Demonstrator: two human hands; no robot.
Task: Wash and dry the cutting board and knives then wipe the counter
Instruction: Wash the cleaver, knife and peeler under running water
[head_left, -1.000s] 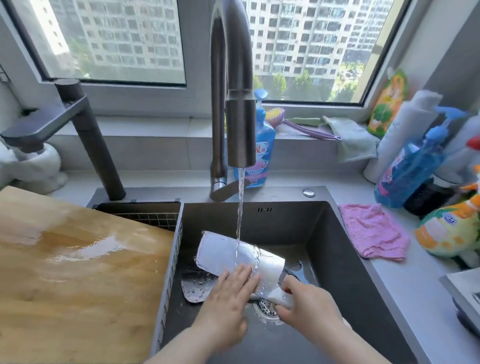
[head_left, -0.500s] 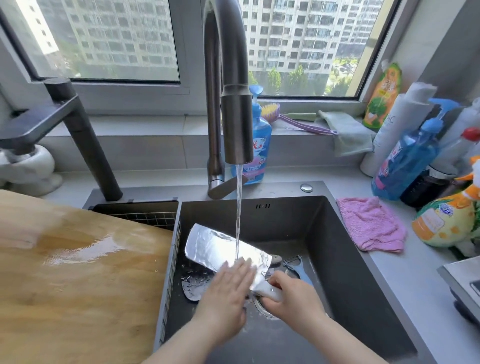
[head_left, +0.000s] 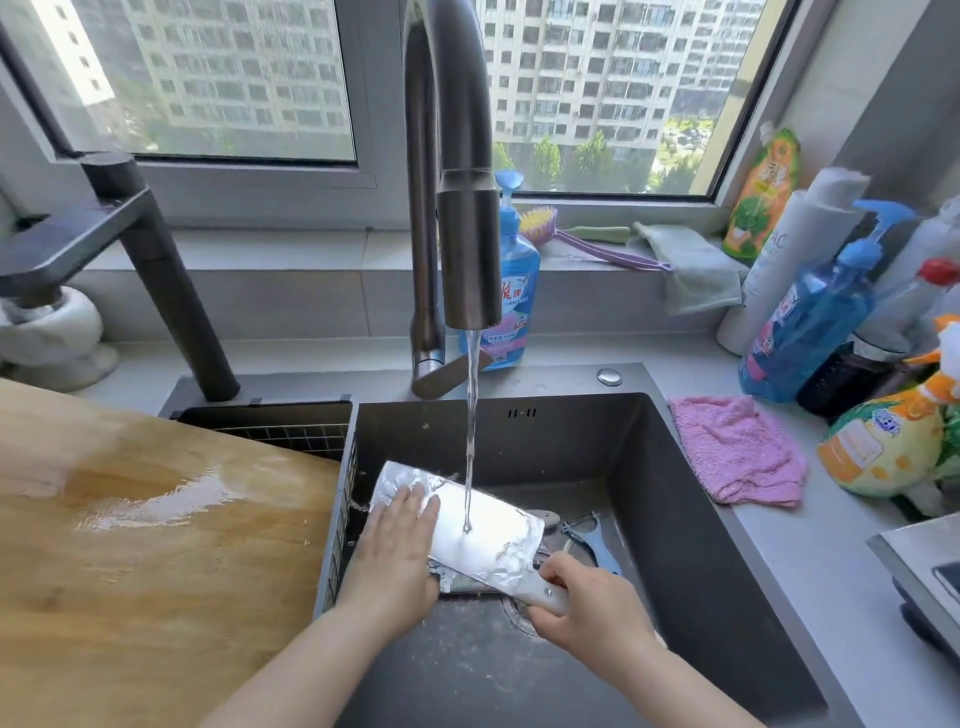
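A big window (head_left: 218, 78) in front of me, tall buildings (head_left: 597, 67) and green trees (head_left: 587, 161) outside, bright sun, grey sill (head_left: 291, 249), grey wall (head_left: 883, 78) on my right.

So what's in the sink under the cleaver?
A peeler and the edge of a second blade show beneath the cleaver, near the drain. The rest of that blade is covered.
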